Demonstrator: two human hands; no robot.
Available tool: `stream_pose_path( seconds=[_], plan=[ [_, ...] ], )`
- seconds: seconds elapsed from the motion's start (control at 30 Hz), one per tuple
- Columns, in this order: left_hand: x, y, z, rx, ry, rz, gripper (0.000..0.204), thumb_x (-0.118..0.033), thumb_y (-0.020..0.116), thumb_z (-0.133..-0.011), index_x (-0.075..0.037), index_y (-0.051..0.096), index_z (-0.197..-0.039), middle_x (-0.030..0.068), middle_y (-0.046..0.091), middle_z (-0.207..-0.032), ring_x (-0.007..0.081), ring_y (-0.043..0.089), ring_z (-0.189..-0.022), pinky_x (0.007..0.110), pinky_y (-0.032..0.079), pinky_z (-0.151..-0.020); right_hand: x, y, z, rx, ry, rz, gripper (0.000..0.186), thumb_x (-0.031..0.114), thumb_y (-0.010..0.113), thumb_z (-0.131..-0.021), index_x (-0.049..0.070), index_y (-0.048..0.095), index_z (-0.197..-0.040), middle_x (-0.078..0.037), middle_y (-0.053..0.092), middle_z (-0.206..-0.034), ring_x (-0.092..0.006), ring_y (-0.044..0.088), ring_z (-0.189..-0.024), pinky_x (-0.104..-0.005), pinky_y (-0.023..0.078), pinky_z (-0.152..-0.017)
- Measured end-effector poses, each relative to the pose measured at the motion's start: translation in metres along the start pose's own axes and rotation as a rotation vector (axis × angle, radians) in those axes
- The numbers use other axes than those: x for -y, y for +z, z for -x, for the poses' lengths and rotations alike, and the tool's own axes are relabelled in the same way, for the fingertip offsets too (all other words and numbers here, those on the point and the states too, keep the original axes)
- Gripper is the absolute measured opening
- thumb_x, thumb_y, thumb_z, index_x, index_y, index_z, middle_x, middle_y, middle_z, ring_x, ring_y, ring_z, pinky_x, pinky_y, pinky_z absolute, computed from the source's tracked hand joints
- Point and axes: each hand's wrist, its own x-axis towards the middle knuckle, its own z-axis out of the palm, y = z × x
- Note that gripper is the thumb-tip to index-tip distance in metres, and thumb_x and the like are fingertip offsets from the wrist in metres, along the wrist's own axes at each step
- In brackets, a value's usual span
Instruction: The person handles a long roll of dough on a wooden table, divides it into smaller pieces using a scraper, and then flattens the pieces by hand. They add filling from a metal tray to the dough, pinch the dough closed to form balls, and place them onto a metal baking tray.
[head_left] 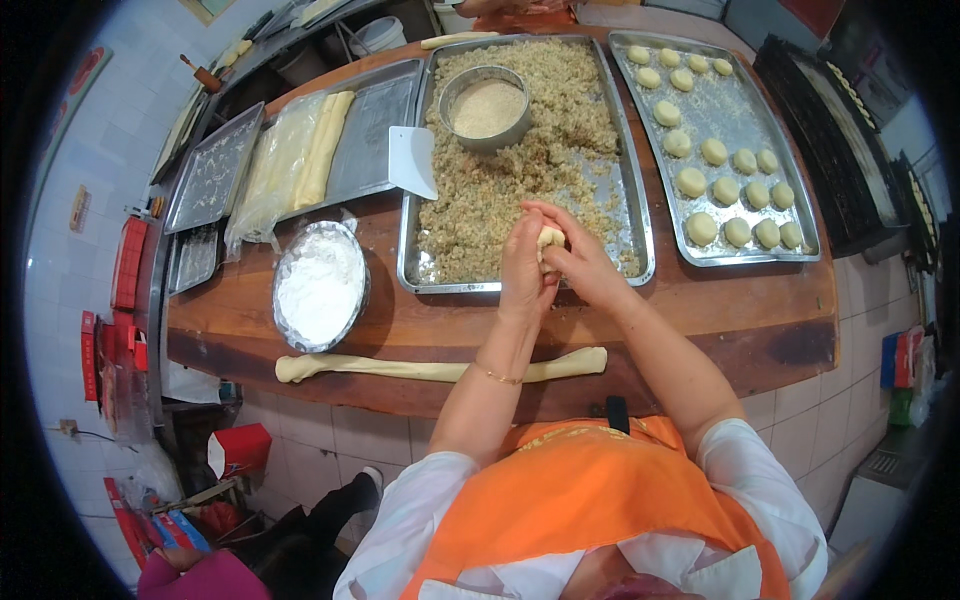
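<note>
Both my hands are closed around a small piece of pale dough [549,240], above the near edge of a large tray [520,287] of crumbly brown filling [470,215]. My left hand [522,262] cups the dough from the left. My right hand [583,262] presses on it from the right, fingers overlapping the left ones. Beneath my left forearm, a long rope of dough [555,366] lies along the table's front edge. A round metal ring [487,138] with pale grains inside sits in the filling. A white scraper [411,163] rests on the tray's left rim.
At right, a metal tray [695,255] carries several round dough balls. A bowl of white flour [320,285] stands left on the wooden table [740,310]. Behind it, a tray [375,135] holds dough strips [325,145] and plastic film. Another person [300,540] is at lower left.
</note>
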Motion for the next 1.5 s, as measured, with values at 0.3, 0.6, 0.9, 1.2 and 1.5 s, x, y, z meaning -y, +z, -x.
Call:
stream_pose_path(
  seconds=[0.3,0.6,0.9,1.2,1.5],
  plan=[
    [-0.006,-0.018,0.013,0.102,-0.057,-0.019,0.045,-0.054,0.049,-0.103,-0.013,0.058,-0.117,0.0010,0.063,-0.098,0.0071,0.062,-0.080,0.020,0.048,-0.055,0.006,0.006,0.003,0.032,-0.002,-0.029,0.060,0.007,0.054,-0.085,0.008,0.047,-0.145,-0.010,0.058,-0.129,-0.0194,0.056,-0.119,-0.0321,0.046,-0.103],
    [-0.012,-0.006,0.020,0.179,-0.109,0.331,0.046,-0.050,0.038,-0.108,-0.012,0.054,-0.127,0.0022,0.063,-0.109,0.0125,0.062,-0.093,0.029,0.054,-0.075,0.015,-0.018,0.005,0.206,-0.391,0.581,0.078,0.045,0.076,-0.082,0.012,0.044,-0.144,-0.015,0.040,-0.157,-0.0368,0.027,-0.151,-0.0513,0.021,-0.122],
    [-0.013,0.024,0.046,0.133,-0.059,0.103,0.050,-0.046,0.041,-0.108,-0.010,0.042,-0.143,0.0054,0.054,-0.134,0.0188,0.054,-0.125,0.037,0.047,-0.105,0.024,-0.008,0.012,0.054,-0.583,0.695,0.055,0.052,0.063,-0.093,0.009,0.060,-0.127,-0.010,0.064,-0.134,-0.0339,0.047,-0.139,-0.0515,0.026,-0.119],
    [-0.013,0.021,0.052,0.265,-0.054,0.091,0.044,-0.049,0.046,-0.106,-0.015,0.049,-0.133,-0.0019,0.059,-0.114,0.0082,0.058,-0.094,0.025,0.049,-0.074,0.043,0.007,0.020,-0.124,-0.435,0.303,0.043,0.044,0.054,-0.101,0.006,0.068,-0.114,-0.011,0.069,-0.127,-0.0320,0.053,-0.133,-0.0492,0.032,-0.115],
    [-0.007,0.031,0.058,0.214,-0.066,-0.068,0.036,-0.048,0.046,-0.106,-0.019,0.051,-0.127,-0.0046,0.058,-0.099,0.0038,0.050,-0.070,0.018,0.041,-0.055,0.039,0.003,0.029,-0.082,-0.448,0.442,0.046,0.043,0.049,-0.104,0.005,0.074,-0.097,-0.013,0.073,-0.119,-0.0292,0.053,-0.135,-0.0481,0.028,-0.118]
  ],
)
